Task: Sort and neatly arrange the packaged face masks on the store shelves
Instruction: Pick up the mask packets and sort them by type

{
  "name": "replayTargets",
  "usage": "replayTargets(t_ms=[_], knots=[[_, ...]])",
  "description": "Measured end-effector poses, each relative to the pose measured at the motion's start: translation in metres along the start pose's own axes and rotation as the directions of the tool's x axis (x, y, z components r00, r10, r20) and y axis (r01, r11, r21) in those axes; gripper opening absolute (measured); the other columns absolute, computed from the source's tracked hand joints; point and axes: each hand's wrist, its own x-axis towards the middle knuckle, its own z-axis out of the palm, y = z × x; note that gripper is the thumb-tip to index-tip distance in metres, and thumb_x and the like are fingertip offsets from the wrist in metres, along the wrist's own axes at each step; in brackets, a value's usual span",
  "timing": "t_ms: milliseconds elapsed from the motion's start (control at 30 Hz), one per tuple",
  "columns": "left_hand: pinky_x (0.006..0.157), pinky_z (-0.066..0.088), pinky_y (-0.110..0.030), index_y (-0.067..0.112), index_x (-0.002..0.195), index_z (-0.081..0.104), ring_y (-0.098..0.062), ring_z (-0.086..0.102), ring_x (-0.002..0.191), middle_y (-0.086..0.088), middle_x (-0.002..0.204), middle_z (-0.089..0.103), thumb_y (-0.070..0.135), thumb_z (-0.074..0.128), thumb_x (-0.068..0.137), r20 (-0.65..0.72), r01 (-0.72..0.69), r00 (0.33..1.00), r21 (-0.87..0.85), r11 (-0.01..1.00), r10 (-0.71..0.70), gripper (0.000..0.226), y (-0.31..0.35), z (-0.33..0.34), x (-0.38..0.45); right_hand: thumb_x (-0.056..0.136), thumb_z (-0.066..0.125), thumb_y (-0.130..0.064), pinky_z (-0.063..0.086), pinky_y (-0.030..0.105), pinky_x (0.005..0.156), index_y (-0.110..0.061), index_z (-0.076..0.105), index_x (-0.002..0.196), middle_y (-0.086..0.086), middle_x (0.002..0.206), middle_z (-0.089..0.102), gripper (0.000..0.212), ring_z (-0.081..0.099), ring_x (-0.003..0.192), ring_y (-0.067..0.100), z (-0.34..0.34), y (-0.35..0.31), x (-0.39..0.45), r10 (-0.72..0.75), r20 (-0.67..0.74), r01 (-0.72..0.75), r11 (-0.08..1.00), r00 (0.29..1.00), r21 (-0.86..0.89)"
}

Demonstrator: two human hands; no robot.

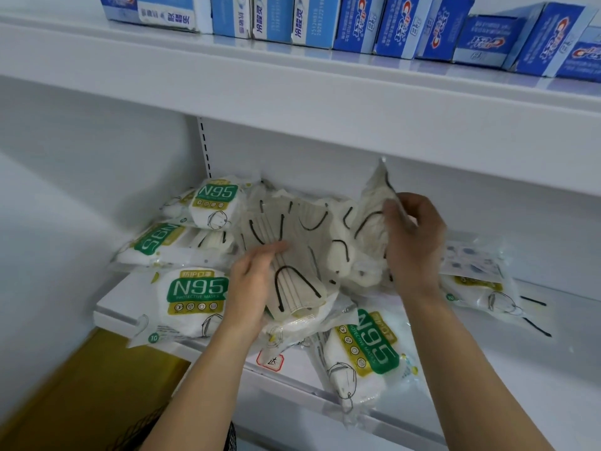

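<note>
Overhanging shelf edge point(286, 374): N95 pack point(367, 349).

Blue toothpaste boxes point(403, 26) along the upper shelf point(292, 92)

One head-worn view looks forward and slightly down, close in on the white shelf point(325, 379), whose front edge runs diagonally from left to lower right. The upper shelf point(292, 89) crosses the frame's top.
</note>
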Motion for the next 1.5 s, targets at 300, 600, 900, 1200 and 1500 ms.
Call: replayTargets(t_ms=[300, 600, 900, 1200, 1500], knots=[[0.113, 0.043, -0.051, 0.022, 0.102, 0.083, -0.027, 0.063, 0.125, -0.002, 0.124, 0.074, 0.021, 0.068, 0.091, -0.025, -0.039, 0.999, -0.074, 0.996, 0.038, 0.019, 0.02, -0.009, 0.011, 0.082, 0.08, -0.026, 0.058, 0.036, 0.088, -0.03, 0.061, 0.09, 0.0, 0.105, 0.073, 0.021, 0.07, 0.1, 0.016, 0.001, -0.025, -0.021, 0.094, 0.039, -0.101, 0.879, 0.995, 0.467], [0.095, 0.058, -0.052, 0.02, 0.092, 0.08, -0.023, 0.076, 0.094, -0.002, 0.094, 0.08, 0.002, 0.065, 0.095, 0.156, -0.159, 0.978, 0.104, 0.982, 0.142, 0.023, 0.022, 0.029, -0.012, 0.088, 0.069, -0.006, 0.044, 0.013, 0.097, -0.025, 0.067, 0.119, -0.01, 0.123, 0.065, 0.037, 0.058, 0.117, 0.0, 0.023, -0.006, -0.06, -0.261, 0.336, 0.264, 0.964, 0.905, 0.037], [0.1, 0.054, -0.056, 0.022, 0.086, 0.079, -0.032, 0.071, 0.105, -0.006, 0.099, 0.078, 0.002, 0.059, 0.097, 0.067, -0.112, 0.991, -0.005, 0.994, 0.112, 0.03, 0.001, 0.045, 0.005, 0.086, 0.066, -0.036, 0.044, 0.032, 0.088, -0.032, 0.058, 0.125, -0.009, 0.118, 0.062, 0.04, 0.055, 0.112, 0.015, -0.063, 0.073, -0.012, 0.225, 0.374, 0.03, 0.823, 0.9, -0.567], [0.093, 0.058, -0.049, 0.01, 0.115, 0.068, -0.031, 0.071, 0.107, -0.01, 0.111, 0.076, -0.006, 0.049, 0.099, 0.143, -0.011, 0.99, 0.097, 0.995, -0.004, 0.03, -0.025, 0.044, 0.014, 0.104, 0.05, -0.012, 0.047, 0.012, 0.089, -0.008, 0.063, 0.134, 0.007, 0.116, 0.071, 0.033, 0.06, 0.098, 0.001, -0.072, 0.049, -0.015, -0.064, -0.256, -0.017, 0.953, 0.965, -0.302], [0.075, 0.059, -0.039, 0.003, 0.107, 0.068, -0.031, 0.073, 0.091, -0.017, 0.101, 0.075, -0.003, 0.054, 0.097, 0.157, 0.058, 0.986, 0.022, 0.998, -0.061, 0.018, -0.02, 0.039, 0.014, 0.087, 0.055, 0.002, 0.037, 0.029, 0.118, -0.017, 0.062, 0.136, 0.0, 0.142, 0.058, 0.052, 0.049, 0.137, 0.014, -0.019, 0.04, -0.059, -0.245, 0.705, 0.46, 0.879, 0.666, -0.129]])
